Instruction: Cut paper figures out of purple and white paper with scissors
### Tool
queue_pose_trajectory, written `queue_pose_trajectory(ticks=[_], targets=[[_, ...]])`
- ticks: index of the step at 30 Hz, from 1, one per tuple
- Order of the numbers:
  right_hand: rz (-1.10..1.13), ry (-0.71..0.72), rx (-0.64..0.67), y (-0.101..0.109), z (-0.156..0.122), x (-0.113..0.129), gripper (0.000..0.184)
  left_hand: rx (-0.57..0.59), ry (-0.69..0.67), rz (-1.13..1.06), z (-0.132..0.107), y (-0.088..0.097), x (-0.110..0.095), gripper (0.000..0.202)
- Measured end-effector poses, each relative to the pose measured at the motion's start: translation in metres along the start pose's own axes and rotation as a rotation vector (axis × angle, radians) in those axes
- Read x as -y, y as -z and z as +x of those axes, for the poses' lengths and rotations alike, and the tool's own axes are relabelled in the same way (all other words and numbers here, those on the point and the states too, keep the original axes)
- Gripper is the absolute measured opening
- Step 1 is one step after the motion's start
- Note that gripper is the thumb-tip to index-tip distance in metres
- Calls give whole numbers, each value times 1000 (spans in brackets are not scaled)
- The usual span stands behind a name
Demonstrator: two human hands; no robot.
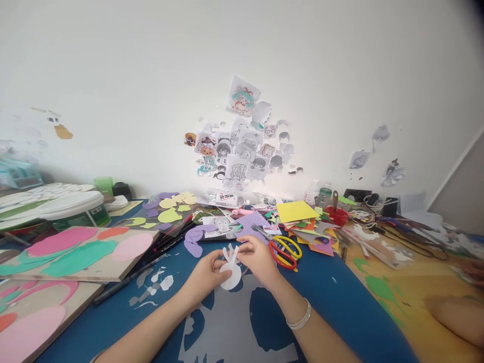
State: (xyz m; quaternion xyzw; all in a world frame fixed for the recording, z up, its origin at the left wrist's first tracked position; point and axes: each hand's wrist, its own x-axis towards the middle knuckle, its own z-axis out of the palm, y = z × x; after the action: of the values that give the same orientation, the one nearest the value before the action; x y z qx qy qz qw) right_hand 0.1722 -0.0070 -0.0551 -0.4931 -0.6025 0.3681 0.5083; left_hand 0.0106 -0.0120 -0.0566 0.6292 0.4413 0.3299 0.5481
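Over the middle of the blue table, my left hand (212, 271) pinches a white paper cutout (230, 277), round below with thin strips sticking up from its top. My right hand (257, 258) is closed at the strips, its fingertips on the upper right one. Beneath both hands lies a grey sheet (227, 322) with large rounded holes cut out of it. Scissors (284, 251) with red and yellow handles rest just beyond my right hand. Purple paper pieces (196, 239) lie beyond my left hand.
Boards with coloured paper shapes (79, 252) and a white-lidded tub (73, 207) stand at left. White scraps (155, 282) lie nearby. Stacked coloured paper (298, 214) and a red bowl (336, 216) are at back right. Another person's arm (457, 317) rests on the yellow table at right.
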Motion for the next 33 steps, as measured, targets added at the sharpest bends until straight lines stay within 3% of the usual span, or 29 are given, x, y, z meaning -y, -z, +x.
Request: queue_pose_trajectory(ticks=[5,9,11,15,17,22,28,31,33], targets=[[-248,189,-20,1,-6,5,65,-10,-29,-39,2,5,-3,51],[-446,216,-5,7,-7,6,87,-31,-41,5,1,7,-4,46],[-426,195,30,10,-6,6,80,-29,-41,41,1,7,-3,42],[-294,159,192,12,-3,5,27,-12,-69,52,0,5,-4,42],[-273,153,151,10,-1,4,17,-6,-54,62,-1,4,-5,40],[-228,151,-48,7,3,1,15,135,42,-9,-3,3,-6,41],[-272,167,-115,7,4,-1,15,221,20,3,-4,3,-1,43],[-366,209,-184,7,2,0,14,215,15,-10,-4,2,3,45],[-486,331,-303,7,0,3,23,163,25,-48,-3,1,3,45]])
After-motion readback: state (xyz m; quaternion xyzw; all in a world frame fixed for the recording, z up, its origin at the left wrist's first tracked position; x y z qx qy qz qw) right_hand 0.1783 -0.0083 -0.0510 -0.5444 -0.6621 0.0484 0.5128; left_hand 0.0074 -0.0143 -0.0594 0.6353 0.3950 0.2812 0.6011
